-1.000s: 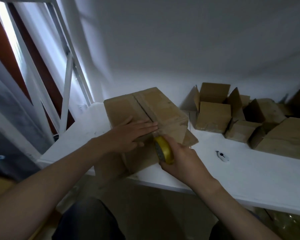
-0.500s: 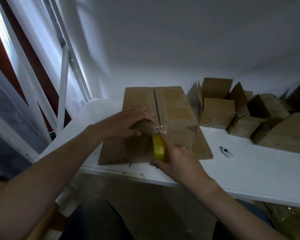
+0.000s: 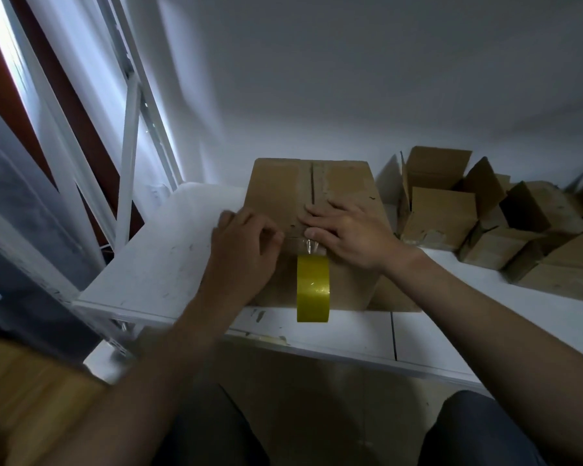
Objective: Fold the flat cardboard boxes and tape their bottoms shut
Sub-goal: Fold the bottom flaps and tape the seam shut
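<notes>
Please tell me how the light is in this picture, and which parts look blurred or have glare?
Head view: dim overall, with the window at the left blown out white. Head view: the left hand is smeared at its edges, while the right hand and the yellow tape roll are sharper. Head view: a small glint sits on the clear tape strip above the roll.

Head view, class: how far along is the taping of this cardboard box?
Done: the box is folded and its bottom closed; other folded boxes sit at the right. In hand: the right hand presses flat by the tape's start, the left hand is beside it, and the yellow tape roll hangs below. Left: taping along the bare seam.
</notes>
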Demonstrator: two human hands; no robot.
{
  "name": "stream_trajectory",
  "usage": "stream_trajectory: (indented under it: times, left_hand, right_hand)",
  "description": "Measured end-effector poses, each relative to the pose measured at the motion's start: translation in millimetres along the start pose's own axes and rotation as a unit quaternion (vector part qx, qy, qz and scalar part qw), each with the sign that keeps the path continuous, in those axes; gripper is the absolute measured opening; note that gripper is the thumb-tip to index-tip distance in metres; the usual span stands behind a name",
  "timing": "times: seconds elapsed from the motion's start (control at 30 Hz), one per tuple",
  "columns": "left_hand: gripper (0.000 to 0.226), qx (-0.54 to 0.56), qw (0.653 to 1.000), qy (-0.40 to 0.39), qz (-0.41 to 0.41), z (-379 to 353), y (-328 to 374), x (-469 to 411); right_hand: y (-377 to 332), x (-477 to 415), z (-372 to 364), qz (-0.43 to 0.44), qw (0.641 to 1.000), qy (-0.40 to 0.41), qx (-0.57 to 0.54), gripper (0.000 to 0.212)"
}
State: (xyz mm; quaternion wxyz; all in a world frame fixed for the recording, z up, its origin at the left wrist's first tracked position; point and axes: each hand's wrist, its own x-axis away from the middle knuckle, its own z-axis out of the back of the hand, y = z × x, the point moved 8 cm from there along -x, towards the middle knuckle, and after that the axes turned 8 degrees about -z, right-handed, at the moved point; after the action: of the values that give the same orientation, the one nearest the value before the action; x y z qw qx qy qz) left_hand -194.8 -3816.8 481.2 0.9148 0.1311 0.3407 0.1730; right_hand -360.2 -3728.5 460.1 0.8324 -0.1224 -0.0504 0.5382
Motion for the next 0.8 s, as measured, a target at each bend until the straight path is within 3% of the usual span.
stream_trajectory:
  times: [0.07,0.13,0.23,0.33,0.47,0.57,0.63,0.73,0.8]
  left_hand:
    - [0.012,0.109,0.987,-0.042,0.111,-12,10,18]
    - [0.021,0.238,0.939,-0.113,0.221,-43,13,35]
    - [0.032,0.373,0.872,-0.116,0.294,-67,21,45]
    - [0.035,0.401,0.849,-0.098,0.331,-76,24,51]
    - [0.041,0.356,0.852,-0.127,0.361,-85,18,55]
    - [0.046,0.406,0.786,-0.191,0.426,-105,16,75]
    - [0.031,0.457,0.741,-0.209,0.445,-114,22,88]
    - [0.018,0.461,0.759,-0.194,0.416,-117,20,88]
    - [0.022,0.441,0.783,-0.167,0.406,-112,12,83]
  right_hand:
    - [1,1,-4,-0.005,1.0,0.01,0.007,0.061]
    - [-2,4,-2,-0.001,0.999,0.033,0.013,0.076]
    - [-2,3,-1,-0.002,0.999,0.046,0.012,0.09]
    - [0,1,-3,0.001,0.999,0.049,0.013,0.089]
    - [0,4,-4,-0.004,0.998,0.065,0.019,0.076]
    - [-4,7,-3,-0.005,0.996,0.078,0.034,0.072]
    - [-6,10,-2,-0.004,0.993,0.104,0.049,0.069]
    - [-7,14,-7,0.006,0.984,0.137,0.113,0.072]
    - [-6,14,-16,0.013,0.977,0.133,0.168,0.082]
